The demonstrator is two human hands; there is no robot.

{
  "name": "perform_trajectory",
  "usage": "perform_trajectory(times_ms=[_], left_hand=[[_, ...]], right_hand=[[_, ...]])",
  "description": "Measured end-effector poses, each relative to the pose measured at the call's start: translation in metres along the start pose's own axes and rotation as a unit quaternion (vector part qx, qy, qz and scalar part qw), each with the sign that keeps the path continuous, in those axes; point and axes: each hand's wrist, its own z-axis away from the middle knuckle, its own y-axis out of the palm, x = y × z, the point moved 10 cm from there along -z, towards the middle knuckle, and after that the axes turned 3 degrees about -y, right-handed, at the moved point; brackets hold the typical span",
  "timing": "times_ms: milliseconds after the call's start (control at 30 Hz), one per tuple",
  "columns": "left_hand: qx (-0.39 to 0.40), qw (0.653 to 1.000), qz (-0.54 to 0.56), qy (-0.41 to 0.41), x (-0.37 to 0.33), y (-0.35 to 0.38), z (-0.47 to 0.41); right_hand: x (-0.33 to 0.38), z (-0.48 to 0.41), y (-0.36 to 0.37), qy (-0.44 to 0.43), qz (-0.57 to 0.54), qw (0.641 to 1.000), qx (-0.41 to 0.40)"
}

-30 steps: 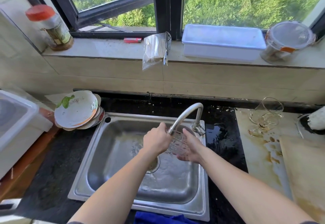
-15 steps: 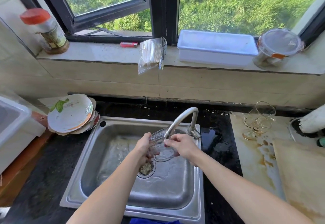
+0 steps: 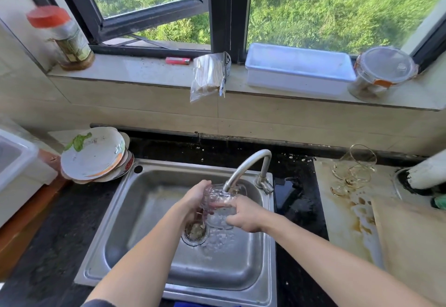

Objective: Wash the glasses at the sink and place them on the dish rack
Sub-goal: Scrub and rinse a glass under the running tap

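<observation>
Glass, one tumbler [image 3: 217, 210] at frame centre, is gripped by left hand [image 3: 193, 200] and right hand [image 3: 248, 217] under the single tap [image 3: 246, 162]; the strainer [image 3: 190, 241] in the sink [image 3: 135, 210] holds scraps [image 3: 194, 230].

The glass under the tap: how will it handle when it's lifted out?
Probably slippery: the glass is wet under the faucet, so gripping it with both the left hand and right hand seems wise. Likely rigid but fragile; it is clear glass above a steel sink. Its textured wall may help grip a little.
</observation>
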Motion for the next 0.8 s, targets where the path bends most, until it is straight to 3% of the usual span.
perform_trajectory(times_ms=[100,200,267,433,533,600,700,800], left_hand=[[0.003,1.0,-0.017,-0.021,0.005,-0.01,-0.003],[0.012,0.999,-0.003,-0.05,0.015,-0.008,-0.006],[0.032,0.998,-0.007,-0.058,0.018,-0.001,-0.004],[0.094,0.992,0.082,-0.007,0.016,0.004,0.002],[0.118,0.985,0.117,0.05,0.011,0.007,0.006],[0.113,0.987,0.077,0.089,0.005,0.007,0.008],[0.015,0.987,-0.06,0.152,-0.011,-0.003,0.01],[-0.091,0.975,-0.092,0.179,-0.02,-0.021,0.01]], right_hand=[[0.001,0.01,-0.007,-0.02,0.056,0.998,0.013],[0.007,0.013,-0.013,-0.044,0.212,0.976,0.001],[0.012,0.011,-0.007,-0.058,0.253,0.966,-0.019],[-0.016,-0.004,-0.014,0.002,0.021,0.992,-0.122],[-0.02,-0.006,-0.03,0.041,-0.004,0.984,-0.171],[-0.016,-0.009,-0.033,0.046,0.001,0.983,-0.178],[-0.009,-0.013,-0.032,0.05,-0.02,0.984,-0.168],[0.003,-0.011,-0.026,0.009,-0.055,0.987,-0.149]])
